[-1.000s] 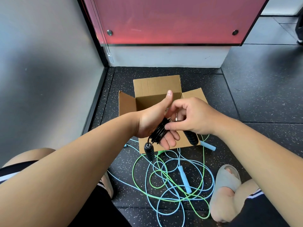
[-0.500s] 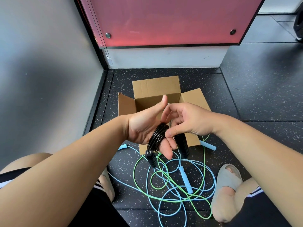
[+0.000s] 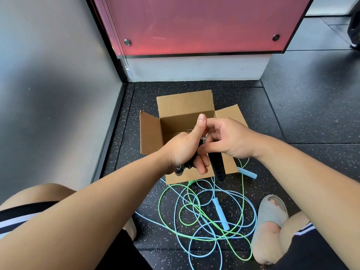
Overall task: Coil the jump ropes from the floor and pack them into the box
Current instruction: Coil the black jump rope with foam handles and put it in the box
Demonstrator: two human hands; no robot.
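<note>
An open cardboard box point(image 3: 150, 133) stands on the dark floor in front of me. Over its front edge my left hand point(image 3: 185, 149) grips the coiled black jump rope point(image 3: 190, 164), mostly hidden in the palm, thumb pointing up. One black handle end point(image 3: 178, 170) pokes out below that hand. My right hand point(image 3: 228, 137) holds the other black handle point(image 3: 217, 164), which hangs down. A light blue rope point(image 3: 219, 215) and a green rope point(image 3: 194, 217) lie tangled on the floor below the box.
A grey wall point(image 3: 58, 94) runs along the left and a red panel point(image 3: 194, 24) stands behind the box. My right foot in a grey slipper point(image 3: 270, 213) rests beside the tangle. My knees frame the bottom of the view.
Both hands have risen with the black rope and moved over the box. The coil is now tucked deeper into my left palm and the right handle hangs straighter.
</note>
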